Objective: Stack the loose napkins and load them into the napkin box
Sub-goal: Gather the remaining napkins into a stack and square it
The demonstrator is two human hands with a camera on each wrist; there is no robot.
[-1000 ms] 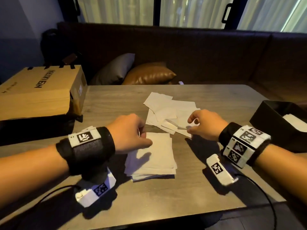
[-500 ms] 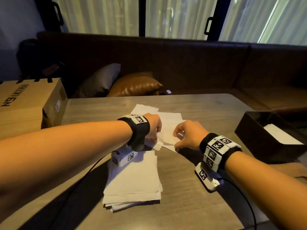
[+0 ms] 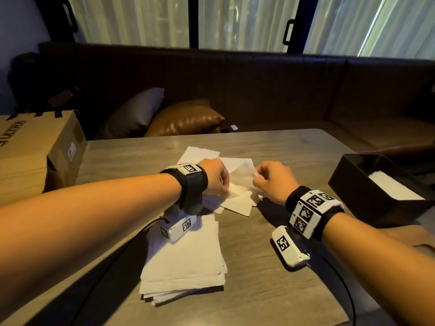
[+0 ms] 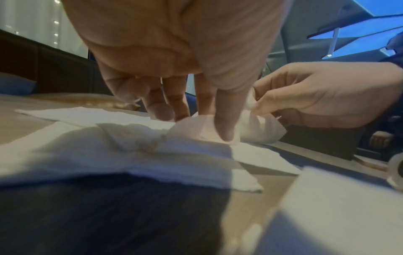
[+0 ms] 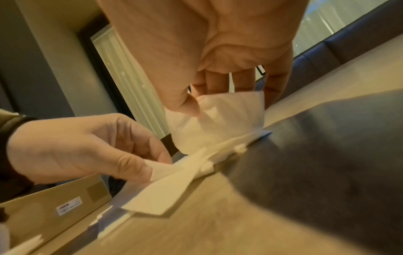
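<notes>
Loose white napkins point(image 3: 200, 155) lie scattered at the middle of the wooden table point(image 3: 270, 290). My left hand point(image 3: 224, 187) and right hand point(image 3: 257, 177) meet over them. The right hand point(image 5: 205, 100) pinches an edge of one napkin point(image 5: 218, 124) between thumb and fingers and holds it raised. The left hand point(image 4: 196, 124) reaches down onto the pile, and the right wrist view shows it pinching a napkin corner. A squared stack of napkins point(image 3: 186, 260) sits nearer me, under my left forearm. The black napkin box point(image 3: 367, 201) stands at the right with white napkins point(image 3: 395, 189) inside.
A brown cardboard box point(image 3: 35, 156) takes up the table's left end. Behind the table runs a dark bench with a grey cushion point(image 3: 136, 114) and a tan cushion point(image 3: 186, 118). Cables trail from both wrists across the near table surface.
My left hand left the stack and reached forward to the loose pile. The right hand stayed at the pile and now holds a napkin edge raised. The view shifted closer.
</notes>
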